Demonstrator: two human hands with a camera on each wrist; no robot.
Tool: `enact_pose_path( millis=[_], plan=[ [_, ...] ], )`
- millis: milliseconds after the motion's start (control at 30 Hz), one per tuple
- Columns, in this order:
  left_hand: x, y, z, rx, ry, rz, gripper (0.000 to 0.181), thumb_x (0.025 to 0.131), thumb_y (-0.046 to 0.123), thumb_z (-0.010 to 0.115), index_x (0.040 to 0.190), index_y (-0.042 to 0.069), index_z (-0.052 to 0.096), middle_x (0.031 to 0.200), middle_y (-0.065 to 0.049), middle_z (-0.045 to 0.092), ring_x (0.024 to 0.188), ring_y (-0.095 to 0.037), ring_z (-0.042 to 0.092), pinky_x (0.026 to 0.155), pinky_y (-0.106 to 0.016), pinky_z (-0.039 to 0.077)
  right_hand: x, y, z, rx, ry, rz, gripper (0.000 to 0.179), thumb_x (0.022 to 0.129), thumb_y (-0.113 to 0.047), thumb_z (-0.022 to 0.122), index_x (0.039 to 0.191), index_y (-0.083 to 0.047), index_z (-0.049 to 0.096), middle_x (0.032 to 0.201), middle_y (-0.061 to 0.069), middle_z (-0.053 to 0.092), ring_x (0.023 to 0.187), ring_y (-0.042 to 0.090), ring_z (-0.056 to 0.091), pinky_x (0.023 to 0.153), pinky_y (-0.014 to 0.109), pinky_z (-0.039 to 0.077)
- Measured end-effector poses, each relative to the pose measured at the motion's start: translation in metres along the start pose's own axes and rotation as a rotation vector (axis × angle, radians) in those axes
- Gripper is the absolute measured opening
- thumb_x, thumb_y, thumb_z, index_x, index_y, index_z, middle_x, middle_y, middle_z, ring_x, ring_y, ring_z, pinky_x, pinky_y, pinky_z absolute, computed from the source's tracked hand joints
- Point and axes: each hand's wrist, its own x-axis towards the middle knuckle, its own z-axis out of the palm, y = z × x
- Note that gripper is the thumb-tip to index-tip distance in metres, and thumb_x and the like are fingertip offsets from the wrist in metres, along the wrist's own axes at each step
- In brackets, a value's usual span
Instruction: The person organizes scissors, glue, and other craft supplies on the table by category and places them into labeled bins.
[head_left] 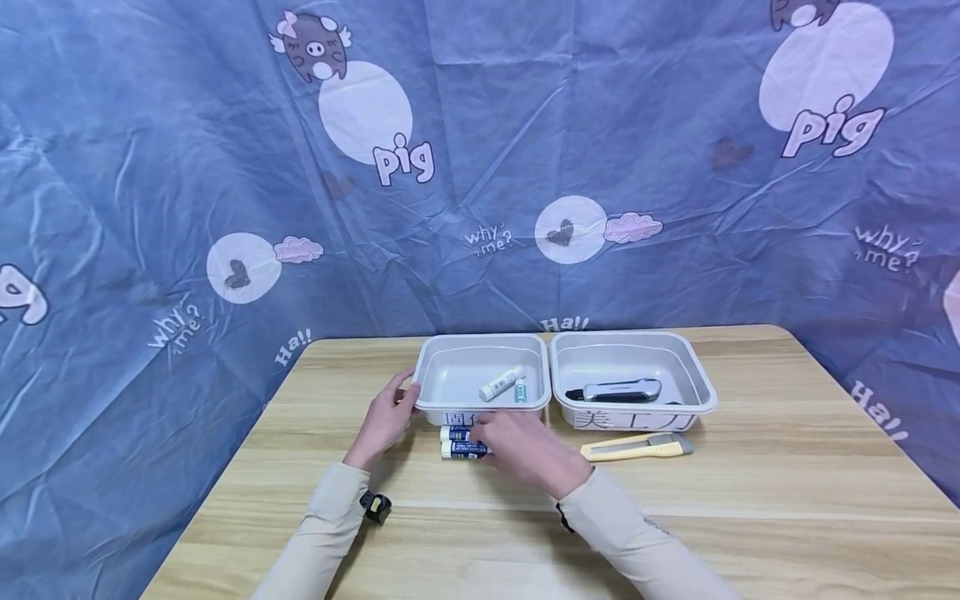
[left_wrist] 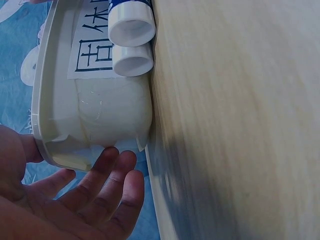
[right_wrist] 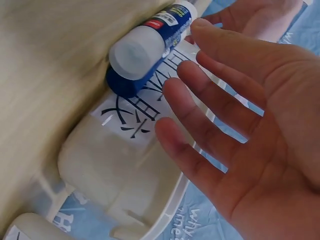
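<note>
Two blue-and-white glue sticks lie side by side on the table, against the front of the left white bin. Over their right part is my right hand. In the right wrist view its fingers are spread, with the thumb tip close to the upper glue stick; whether it touches cannot be told. My left hand holds the bin's left rim, thumb on top and fingers against the end wall. Inside that bin lie a white glue stick and a teal-and-white one.
To the right stands a second white bin, with a grey-black utility knife in it. A yellow utility knife lies before it on the wooden table. A blue patterned cloth hangs behind.
</note>
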Motion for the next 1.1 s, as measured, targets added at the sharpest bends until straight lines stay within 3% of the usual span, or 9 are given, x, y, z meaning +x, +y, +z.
enact_pose_path(
  millis=[167,433,700,967,1100],
  plan=[
    [0.0,0.0,0.0,0.008,0.001,0.005,0.049,0.109,0.028,0.05,0.154,0.01,0.045,0.106,-0.019,0.072,0.093,-0.029,0.07,0.077,-0.032,0.054,-0.001,-0.001,0.004,0.001,-0.046,0.019,0.014,0.085,-0.016,0.083,0.098,-0.018,0.079,0.091,-0.002,0.071,0.076,0.012,0.064,0.065,0.025,0.052],
    [-0.001,0.001,0.0,0.024,0.008,0.007,0.048,0.109,0.028,0.05,0.154,0.012,0.046,0.106,-0.019,0.072,0.092,-0.029,0.07,0.075,-0.03,0.053,-0.001,-0.002,0.009,-0.028,-0.049,0.042,0.014,0.085,-0.018,0.084,0.098,-0.016,0.078,0.093,0.0,0.071,0.079,0.015,0.066,0.067,0.028,0.055],
    [-0.001,0.001,0.001,0.032,0.013,0.012,0.048,0.109,0.029,0.05,0.153,0.012,0.047,0.104,-0.018,0.072,0.092,-0.029,0.07,0.078,-0.034,0.055,-0.003,-0.002,0.009,-0.017,-0.069,0.074,0.011,0.084,-0.014,0.083,0.092,-0.014,0.077,0.088,-0.001,0.065,0.075,0.014,0.059,0.068,0.028,0.053],
    [-0.001,0.002,0.001,0.025,0.014,0.014,0.047,0.109,0.027,0.05,0.153,0.012,0.047,0.103,-0.018,0.072,0.09,-0.028,0.07,0.077,-0.033,0.054,-0.003,-0.004,0.011,0.066,-0.079,0.029,0.023,0.081,0.007,0.073,0.085,-0.015,0.07,0.084,-0.001,0.07,0.072,0.013,0.063,0.063,0.026,0.053],
    [-0.001,0.002,0.001,0.025,0.015,0.016,0.047,0.109,0.027,0.05,0.153,0.012,0.047,0.102,-0.017,0.072,0.09,-0.027,0.07,0.076,-0.031,0.053,-0.003,-0.004,0.011,0.075,-0.081,0.032,0.026,0.081,0.01,0.069,0.08,-0.015,0.065,0.075,-0.003,0.065,0.064,0.011,0.056,0.057,0.025,0.05]
  ],
)
